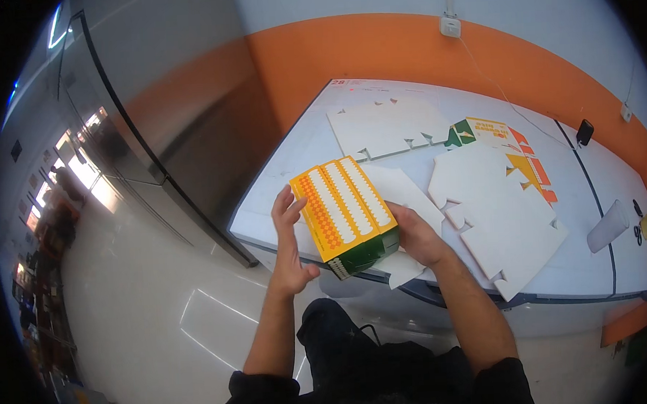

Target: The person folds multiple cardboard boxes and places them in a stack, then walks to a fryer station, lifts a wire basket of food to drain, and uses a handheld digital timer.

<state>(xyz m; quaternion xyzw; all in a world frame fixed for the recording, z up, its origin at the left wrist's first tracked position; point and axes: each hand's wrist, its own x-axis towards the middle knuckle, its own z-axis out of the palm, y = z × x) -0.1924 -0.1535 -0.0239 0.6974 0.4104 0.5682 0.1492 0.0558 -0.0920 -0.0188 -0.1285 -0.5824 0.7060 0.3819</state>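
Observation:
A folded carton box (344,210) in yellow and white, with a dark green end, is held tilted over the table's near edge. My right hand (417,234) grips its right side, the fingers partly hidden behind the carton. On the other side, my left hand (290,239) is open, its fingers stretched upward and thumb apart, close against the carton's left edge. Whether those fingertips touch the carton, I cannot tell. Under and behind the carton lies a flat white cardboard blank (410,194), partly covered.
White die-cut cardboard sheets lie on the white table (280,197): one stack (385,127) at the back, another (497,216) to the right. Between them is a printed blank (490,131). A translucent cup (607,227) and black scissors (637,233) are far right; a steel refrigerator (118,124) stands left.

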